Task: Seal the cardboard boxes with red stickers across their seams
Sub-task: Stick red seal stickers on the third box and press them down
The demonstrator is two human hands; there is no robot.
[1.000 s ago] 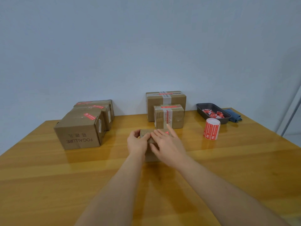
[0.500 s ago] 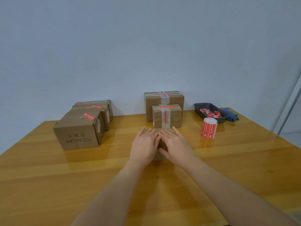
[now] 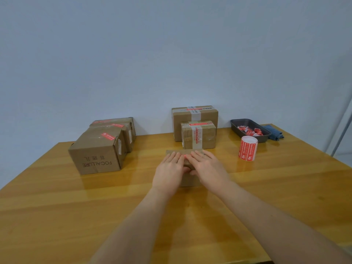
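Two bare forearms, no sleeves visible; left grip (image 3: 169, 169) and right grip (image 3: 207, 166) ungloved, no rings, no watch.

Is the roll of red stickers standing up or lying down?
Standing up. The roll of red stickers rests on its flat end on the wooden table, with its open white core facing up, near the dark tray.
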